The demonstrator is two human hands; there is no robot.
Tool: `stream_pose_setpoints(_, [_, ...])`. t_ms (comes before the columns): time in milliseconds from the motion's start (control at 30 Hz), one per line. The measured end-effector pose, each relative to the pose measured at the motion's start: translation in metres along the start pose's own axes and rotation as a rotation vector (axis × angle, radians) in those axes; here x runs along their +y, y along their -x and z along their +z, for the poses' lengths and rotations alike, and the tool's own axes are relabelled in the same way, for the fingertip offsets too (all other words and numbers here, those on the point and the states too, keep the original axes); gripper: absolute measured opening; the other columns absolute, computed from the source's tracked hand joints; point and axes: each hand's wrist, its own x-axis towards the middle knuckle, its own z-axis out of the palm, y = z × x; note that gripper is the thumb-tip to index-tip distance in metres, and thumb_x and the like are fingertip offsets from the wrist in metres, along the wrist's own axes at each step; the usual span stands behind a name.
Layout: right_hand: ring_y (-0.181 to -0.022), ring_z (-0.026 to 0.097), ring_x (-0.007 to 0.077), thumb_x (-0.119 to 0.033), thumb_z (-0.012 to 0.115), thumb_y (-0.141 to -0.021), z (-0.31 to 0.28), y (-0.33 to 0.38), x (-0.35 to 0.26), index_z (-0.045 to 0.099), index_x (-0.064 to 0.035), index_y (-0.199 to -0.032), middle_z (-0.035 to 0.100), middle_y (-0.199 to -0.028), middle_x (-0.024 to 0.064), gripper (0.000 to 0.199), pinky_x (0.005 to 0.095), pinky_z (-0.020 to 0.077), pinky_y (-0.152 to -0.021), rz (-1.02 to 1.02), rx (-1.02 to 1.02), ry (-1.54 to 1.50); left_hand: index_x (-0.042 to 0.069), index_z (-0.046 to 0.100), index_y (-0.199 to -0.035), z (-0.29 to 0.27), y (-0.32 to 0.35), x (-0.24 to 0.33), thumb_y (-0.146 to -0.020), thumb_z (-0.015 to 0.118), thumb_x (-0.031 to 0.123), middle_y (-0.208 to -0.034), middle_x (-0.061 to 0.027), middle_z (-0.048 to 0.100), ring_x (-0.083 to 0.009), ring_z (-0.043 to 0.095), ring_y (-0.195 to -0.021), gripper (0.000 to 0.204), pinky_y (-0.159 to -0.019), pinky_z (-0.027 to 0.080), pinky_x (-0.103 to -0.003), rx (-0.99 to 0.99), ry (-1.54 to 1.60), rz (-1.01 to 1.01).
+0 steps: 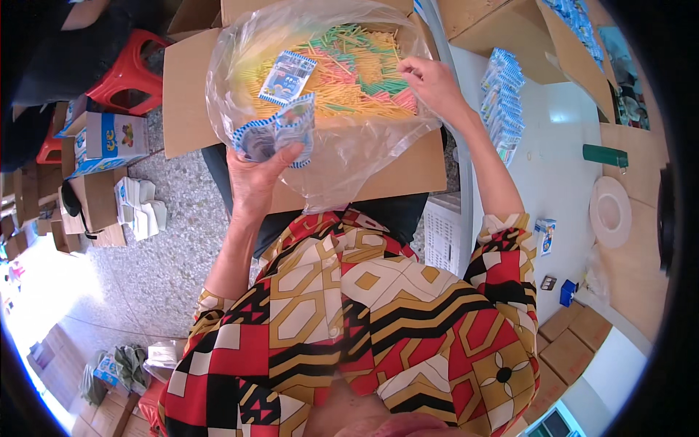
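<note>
In front of me a cardboard box, lined with a clear plastic bag, holds a heap of thin yellow, pink and green sticks. My left hand is closed round small blue-and-white packets at the box's near left side. Whether there are two of them or more I cannot tell. Just beyond, another such packet lies on the sticks. My right hand is over the right side of the heap, fingers curled together. Anything between its fingertips is too small to make out.
A pale table along my right bears a row of blue-and-white packets, a green cylinder and an open carton. At left are a red stool, a printed carton and stacked white items on the floor.
</note>
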Motion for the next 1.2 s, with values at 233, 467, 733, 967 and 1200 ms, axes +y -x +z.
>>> stream_pose_setpoints(233, [-0.079,0.060,0.0374,-0.001,0.048,-0.075,0.030,-0.012,0.052,0.057,0.0031,-0.081,0.060,-0.081,0.0223,0.011,0.0441,0.0474,-0.065,-0.131,-0.190,0.506,0.000,0.060,-0.102,-0.003,-0.001,0.001,-0.068,0.072,-0.003,-0.096,-0.0055,0.064,-0.0125,0.060,-0.085,0.036,-0.077,0.049,-0.029,0.019,0.046,-0.014])
stream_pose_setpoints(467, [-0.077,0.062,0.0348,0.000,0.051,-0.072,0.046,-0.024,0.052,0.059,0.0008,-0.076,0.062,-0.080,0.0188,0.009,0.0421,0.0509,-0.065,-0.075,-0.344,0.792,-0.001,0.059,-0.107,0.000,-0.002,0.005,-0.070,0.070,-0.002,-0.097,-0.0060,0.064,-0.0124,0.060,-0.086,0.038,-0.079,0.048,-0.028,0.017,0.037,-0.046])
stream_pose_setpoints(733, [-0.077,0.062,0.0338,0.001,0.052,-0.070,0.052,-0.022,0.061,0.059,0.0011,-0.078,0.062,-0.080,0.0178,0.010,0.0422,0.0514,-0.064,-0.136,-0.340,0.810,-0.002,0.059,-0.105,-0.001,-0.003,0.003,-0.070,0.071,0.000,-0.096,-0.0064,0.064,-0.0117,0.060,-0.085,0.037,-0.077,0.048,-0.027,-0.001,0.039,-0.047])
stream_pose_setpoints(967, [-0.075,0.063,0.0314,0.002,0.050,-0.073,0.056,-0.021,0.060,0.061,0.0006,-0.076,0.063,-0.078,0.0163,0.011,0.0394,0.0525,-0.062,-0.182,-0.304,0.847,-0.002,0.062,-0.099,-0.001,-0.002,0.002,-0.069,0.072,0.002,-0.091,-0.0055,0.065,-0.0112,0.061,-0.082,0.032,-0.076,0.048,-0.027,0.007,-0.007,-0.048])
stream_pose_setpoints(1200, [-0.077,0.064,0.0271,-0.001,0.054,-0.070,0.067,-0.025,0.060,0.061,-0.0016,-0.075,0.064,-0.078,0.0137,0.009,0.0381,0.0512,-0.063,-0.185,-0.408,0.908,-0.001,0.061,-0.100,0.003,-0.002,0.003,-0.069,0.072,0.002,-0.092,-0.0057,0.065,-0.0116,0.061,-0.082,0.033,-0.076,0.049,-0.027,-0.019,0.000,-0.049])
